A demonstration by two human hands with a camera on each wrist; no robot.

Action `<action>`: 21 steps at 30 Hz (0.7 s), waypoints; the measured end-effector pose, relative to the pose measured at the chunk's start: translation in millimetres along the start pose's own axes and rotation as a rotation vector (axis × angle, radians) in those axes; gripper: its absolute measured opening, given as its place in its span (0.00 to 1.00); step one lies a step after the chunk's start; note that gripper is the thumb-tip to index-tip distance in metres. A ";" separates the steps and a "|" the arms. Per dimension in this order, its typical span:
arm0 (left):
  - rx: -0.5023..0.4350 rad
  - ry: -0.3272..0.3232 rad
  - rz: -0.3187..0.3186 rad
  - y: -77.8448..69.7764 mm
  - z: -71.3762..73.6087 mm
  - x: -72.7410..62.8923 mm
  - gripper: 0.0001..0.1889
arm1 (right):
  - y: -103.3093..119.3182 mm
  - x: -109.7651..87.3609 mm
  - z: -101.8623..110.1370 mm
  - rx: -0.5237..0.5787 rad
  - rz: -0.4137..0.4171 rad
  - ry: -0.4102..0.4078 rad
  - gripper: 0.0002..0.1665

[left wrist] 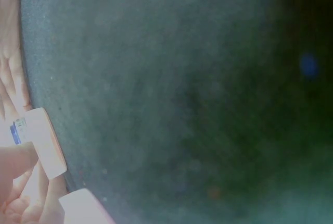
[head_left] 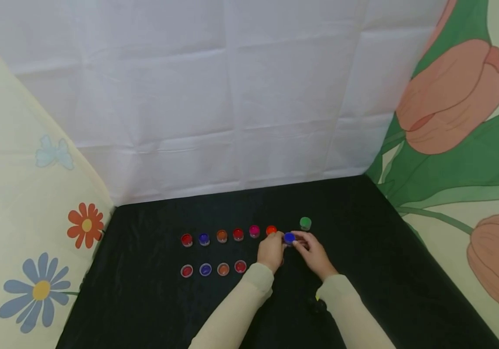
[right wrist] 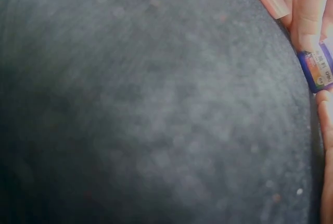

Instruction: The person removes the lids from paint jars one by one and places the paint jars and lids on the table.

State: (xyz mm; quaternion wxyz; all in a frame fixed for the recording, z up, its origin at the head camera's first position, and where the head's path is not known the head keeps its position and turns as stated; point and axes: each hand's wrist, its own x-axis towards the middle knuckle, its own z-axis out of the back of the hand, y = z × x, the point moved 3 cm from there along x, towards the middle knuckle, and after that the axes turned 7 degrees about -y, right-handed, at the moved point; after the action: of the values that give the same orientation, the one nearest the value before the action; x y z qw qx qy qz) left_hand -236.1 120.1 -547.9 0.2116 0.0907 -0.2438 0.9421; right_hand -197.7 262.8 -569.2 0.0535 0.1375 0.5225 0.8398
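Note:
A small jar with a blue lid (head_left: pixel 289 238) is between the two hands at the right end of the back row. My right hand (head_left: pixel 314 254) pinches its right side between thumb and fingers. Curled fingers of my left hand (head_left: pixel 269 251) grip it from the left. The jar's printed label (right wrist: pixel 320 67) faces the right wrist camera, with fingertips at both ends. In the left wrist view only a bit of blue shows beside a washed-out pale jar (left wrist: pixel 46 143), which the left thumb overlaps. An orange-lidded jar (head_left: pixel 271 230) stands just behind the left hand.
The back row includes a magenta jar (head_left: pixel 254 230) and a blue jar (head_left: pixel 204 239). A nearer row holds several jars, among them an orange-brown one (head_left: pixel 223 269). A green-lidded jar (head_left: pixel 305 223) stands behind the right hand. Black cloth (head_left: pixel 145 291) covers the table; a white curtain (head_left: pixel 232 97) hangs behind.

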 end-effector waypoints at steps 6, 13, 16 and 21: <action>-0.001 0.028 0.012 -1.1 0.9 0.8 0.10 | 1.7 1.5 -2.3 -0.063 0.016 0.011 0.25; 0.009 0.034 0.011 -1.9 1.6 0.6 0.10 | 4.2 1.1 -5.1 -0.080 0.014 -0.011 0.26; 0.011 0.031 0.010 -2.0 1.2 0.5 0.10 | 4.4 0.9 -5.4 -0.043 -0.015 -0.019 0.24; 0.006 0.025 0.005 -2.9 1.2 0.5 0.09 | 3.5 1.1 -4.4 -0.006 -0.061 -0.016 0.20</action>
State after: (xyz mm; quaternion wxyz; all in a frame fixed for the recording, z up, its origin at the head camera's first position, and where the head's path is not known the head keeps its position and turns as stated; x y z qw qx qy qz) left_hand -235.2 122.0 -545.4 0.2121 0.0788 -0.2383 0.9445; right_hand -199.8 257.8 -567.7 0.0838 0.1282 0.5236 0.8381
